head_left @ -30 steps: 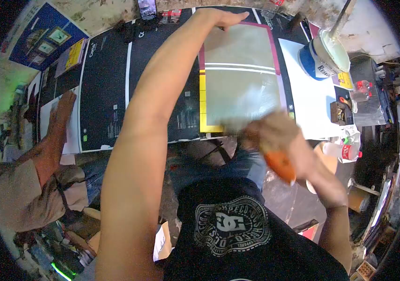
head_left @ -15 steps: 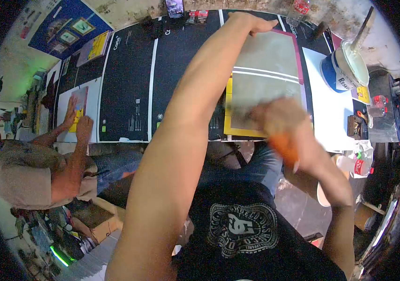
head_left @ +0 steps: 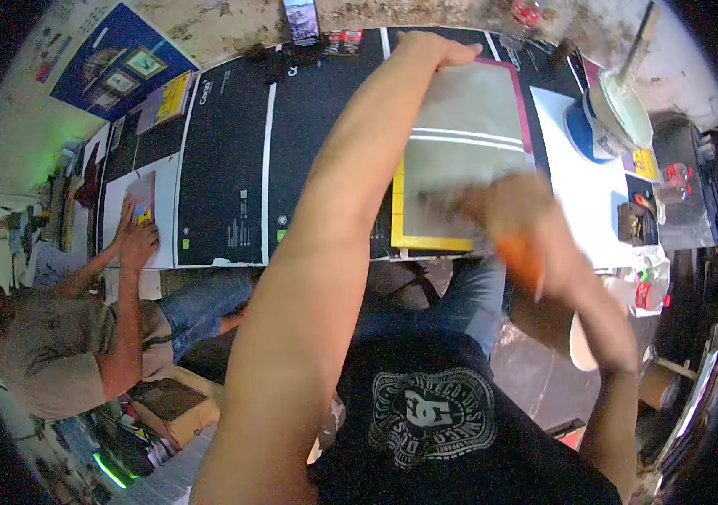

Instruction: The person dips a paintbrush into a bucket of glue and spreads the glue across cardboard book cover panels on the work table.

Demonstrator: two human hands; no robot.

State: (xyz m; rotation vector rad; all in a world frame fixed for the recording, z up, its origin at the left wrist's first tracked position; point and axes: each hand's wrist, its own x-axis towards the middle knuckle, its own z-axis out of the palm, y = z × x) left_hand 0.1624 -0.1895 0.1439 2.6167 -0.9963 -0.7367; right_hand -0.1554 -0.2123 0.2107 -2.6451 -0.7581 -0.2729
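A grey board (head_left: 468, 101), with two white strips across its middle, lies on a sheet with yellow and pinkish-red borders (head_left: 434, 243). My left hand (head_left: 441, 49) rests at the far edge of this board, fingers out and thumb spread to the right. Over the near half, my right hand (head_left: 527, 206) is smeared by motion and closed around an orange handle (head_left: 521, 259). It seems to belong to a brush, whose dark head blurs against the board's surface.
A white-and-blue bucket (head_left: 594, 130) with a stick in it stands at right on white paper (head_left: 573, 181). Bottles (head_left: 651, 295) are farther right. At left, another person's hands (head_left: 136, 236) work on a similar printed sheet. A phone (head_left: 302, 21) leans at the back.
My right hand stays over the near half, blurred in both frames. My left hand holds its place at the far edge. The co-worker's hands have come closer together.
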